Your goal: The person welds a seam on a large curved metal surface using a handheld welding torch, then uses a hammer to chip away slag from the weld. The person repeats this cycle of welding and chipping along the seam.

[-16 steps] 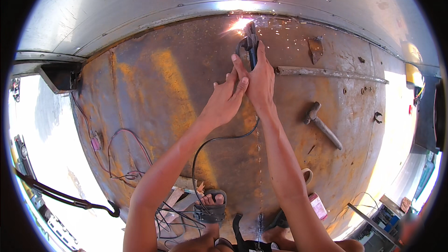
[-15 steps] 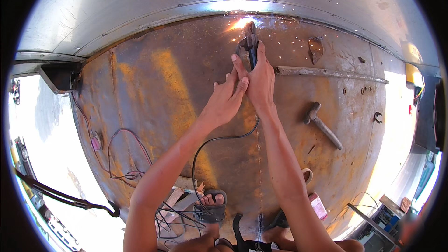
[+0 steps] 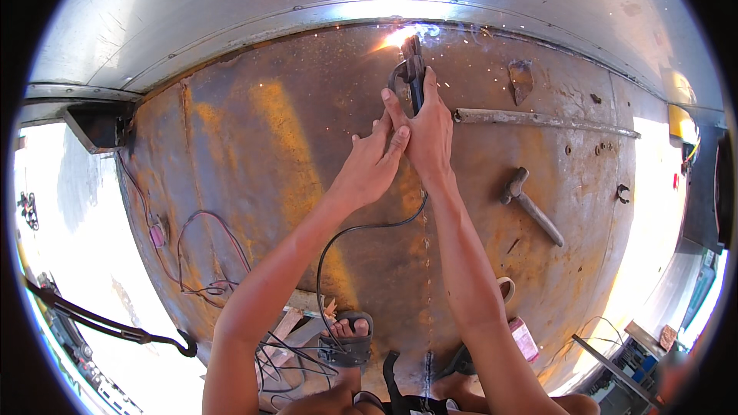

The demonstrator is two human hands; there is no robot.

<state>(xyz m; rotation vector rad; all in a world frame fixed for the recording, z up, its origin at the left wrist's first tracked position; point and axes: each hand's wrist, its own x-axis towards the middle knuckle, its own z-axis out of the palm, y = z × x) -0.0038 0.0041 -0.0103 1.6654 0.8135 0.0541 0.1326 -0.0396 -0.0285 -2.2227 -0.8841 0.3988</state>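
At twelve o'clock of the view, a black welding electrode holder (image 3: 416, 81) points to the seam between the rusty steel plate (image 3: 384, 269) and the grey metal wall (image 3: 231, 11). A bright arc (image 3: 400, 36) burns just beside its head, with sparks around, so I judge that the welding itself is the step in hand. Next move seems to call for a steady tip, near the seam. The right hand (image 3: 432, 137) grasps the handle, fingers closed around it and no gap visible. The left hand (image 3: 374, 160) touches the right one, thumb laid against it; its other fingers are partly hidden, and I cannot tell how far they are open. Black cable (image 3: 384, 225) curves below toward seven o'clock. Apart from the hands, a metal pipe (image 3: 546, 120) lies at two o'clock and a hammer (image 3: 536, 213) just past three.
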